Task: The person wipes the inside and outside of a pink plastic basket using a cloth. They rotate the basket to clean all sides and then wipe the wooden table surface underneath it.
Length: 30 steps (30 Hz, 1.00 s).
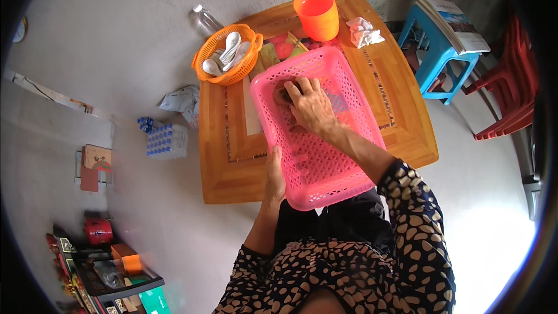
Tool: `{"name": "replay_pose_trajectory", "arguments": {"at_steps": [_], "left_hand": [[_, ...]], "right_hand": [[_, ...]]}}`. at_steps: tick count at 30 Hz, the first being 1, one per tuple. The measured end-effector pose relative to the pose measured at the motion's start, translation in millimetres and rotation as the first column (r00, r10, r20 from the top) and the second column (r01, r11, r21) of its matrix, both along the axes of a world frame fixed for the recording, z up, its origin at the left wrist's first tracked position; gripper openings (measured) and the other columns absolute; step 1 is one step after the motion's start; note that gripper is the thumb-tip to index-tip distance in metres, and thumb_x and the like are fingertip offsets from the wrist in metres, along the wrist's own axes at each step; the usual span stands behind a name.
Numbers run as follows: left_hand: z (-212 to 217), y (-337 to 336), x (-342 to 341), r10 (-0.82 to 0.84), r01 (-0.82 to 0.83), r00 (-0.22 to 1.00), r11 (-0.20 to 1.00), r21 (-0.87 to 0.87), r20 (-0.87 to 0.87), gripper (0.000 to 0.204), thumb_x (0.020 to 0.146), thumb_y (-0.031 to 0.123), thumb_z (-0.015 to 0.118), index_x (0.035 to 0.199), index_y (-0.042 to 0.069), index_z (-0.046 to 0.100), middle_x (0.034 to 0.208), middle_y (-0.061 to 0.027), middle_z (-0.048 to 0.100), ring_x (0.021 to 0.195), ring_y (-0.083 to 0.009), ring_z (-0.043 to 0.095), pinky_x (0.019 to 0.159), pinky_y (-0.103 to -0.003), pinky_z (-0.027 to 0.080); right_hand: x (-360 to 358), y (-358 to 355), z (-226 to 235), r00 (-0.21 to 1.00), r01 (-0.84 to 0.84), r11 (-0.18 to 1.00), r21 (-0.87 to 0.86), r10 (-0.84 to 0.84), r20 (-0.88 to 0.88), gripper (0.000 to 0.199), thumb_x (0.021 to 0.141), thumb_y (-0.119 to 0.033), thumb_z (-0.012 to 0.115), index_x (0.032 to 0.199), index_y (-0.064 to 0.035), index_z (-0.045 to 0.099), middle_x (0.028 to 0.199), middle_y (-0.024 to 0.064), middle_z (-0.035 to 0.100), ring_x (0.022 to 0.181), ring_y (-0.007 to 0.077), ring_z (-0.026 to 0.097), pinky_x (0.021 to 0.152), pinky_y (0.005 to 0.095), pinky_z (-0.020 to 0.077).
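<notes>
A pink rectangular plastic basket point(354, 186) with a lattice of holes is held slightly tilted over the near part of the wooden table. My left hand point(275, 177) grips its left side near the front corner, thumb up along the outer wall. Inside the basket, toward its far left corner, my right hand point(311, 103) presses down with bent fingers on a small brownish wad point(282, 93). The fingers partly cover the wad, so I cannot tell its kind.
On the wooden table point(407, 139) stand an orange basket point(199, 61) of white spoons point(232, 42), stacked orange bowls point(318, 14) and crumpled tissue point(364, 33). A clear bottle point(207, 20) is behind. A blue stool point(433, 70) and red chairs point(511, 81) are right; packed bottles point(167, 139) sit left.
</notes>
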<state>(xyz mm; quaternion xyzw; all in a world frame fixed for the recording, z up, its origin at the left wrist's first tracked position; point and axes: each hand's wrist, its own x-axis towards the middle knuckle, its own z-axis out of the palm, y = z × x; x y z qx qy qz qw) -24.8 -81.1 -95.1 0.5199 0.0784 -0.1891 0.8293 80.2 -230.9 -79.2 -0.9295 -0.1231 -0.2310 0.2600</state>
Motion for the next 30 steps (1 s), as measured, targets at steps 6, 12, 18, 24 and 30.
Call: {"name": "replay_pose_trajectory", "arguments": {"at_steps": [6, 12, 18, 24, 30], "left_hand": [[10, -1, 2, 0.018, -0.016, 0.999, 0.998, 0.067, -0.035, 0.057, 0.1, 0.045, 0.037, 0.142, 0.007, 0.03, 0.129, -0.0126, 0.049, 0.108, -0.026, 0.057, 0.076, -0.042, 0.056], [-6, -10, 6, 0.146, -0.138, 0.985, 0.986, -0.092, 0.091, 0.052, 0.102, 0.039, 0.037, 0.141, 0.005, 0.033, 0.128, -0.0129, 0.051, 0.101, -0.0244, 0.059, 0.085, -0.039, 0.051], [-13, -1, 8, 0.077, -0.062, 0.985, 0.993, -0.103, 0.152, 0.051, 0.103, 0.037, 0.033, 0.139, 0.0, 0.035, 0.131, -0.0129, 0.049, 0.115, -0.0225, 0.052, 0.101, -0.036, 0.042], [-5, -3, -7, 0.043, -0.033, 0.984, 0.998, -0.057, 0.175, 0.053, 0.104, 0.038, 0.029, 0.141, 0.002, 0.032, 0.135, -0.0133, 0.045, 0.118, -0.0227, 0.05, 0.103, -0.037, 0.041], [14, -21, -14, 0.037, -0.021, 0.988, 0.994, -0.103, 0.151, 0.059, 0.103, 0.041, 0.025, 0.144, -0.001, 0.025, 0.144, -0.0137, 0.037, 0.127, -0.0235, 0.042, 0.108, -0.037, 0.033]], "right_hand": [[11, 1, -42, 0.954, -0.244, 0.97, 0.001, 0.24, -0.179, 0.039, 0.074, -0.008, 0.063, 0.111, -0.0192, 0.062, 0.122, 0.0094, 0.051, 0.111, 0.0365, 0.046, 0.092, 0.0462, 0.0434], [-30, -22, -30, 0.791, -0.558, 0.829, 0.019, 0.539, -0.29, 0.031, 0.067, -0.005, 0.068, 0.096, -0.0145, 0.064, 0.119, 0.0072, 0.052, 0.108, 0.0327, 0.046, 0.097, 0.0416, 0.0375], [-82, -37, -15, 0.561, -0.713, 0.679, 0.175, 0.702, -0.438, 0.017, 0.069, -0.005, 0.067, 0.084, -0.0133, 0.066, 0.116, 0.0042, 0.054, 0.111, 0.0316, 0.044, 0.09, 0.0405, 0.0441], [-89, -51, 60, 0.069, -0.489, 0.707, 0.51, 0.615, -0.786, 0.014, 0.074, -0.009, 0.064, 0.088, -0.0066, 0.063, 0.099, 0.009, 0.061, 0.098, 0.0229, 0.059, 0.087, 0.0435, 0.0443], [-25, -19, 30, 0.943, -0.196, 0.816, 0.543, 0.309, -0.123, 0.048, 0.083, -0.017, 0.06, 0.129, -0.0075, 0.047, 0.111, 0.0248, 0.057, 0.108, 0.0393, 0.053, 0.097, 0.0474, 0.042]]}}
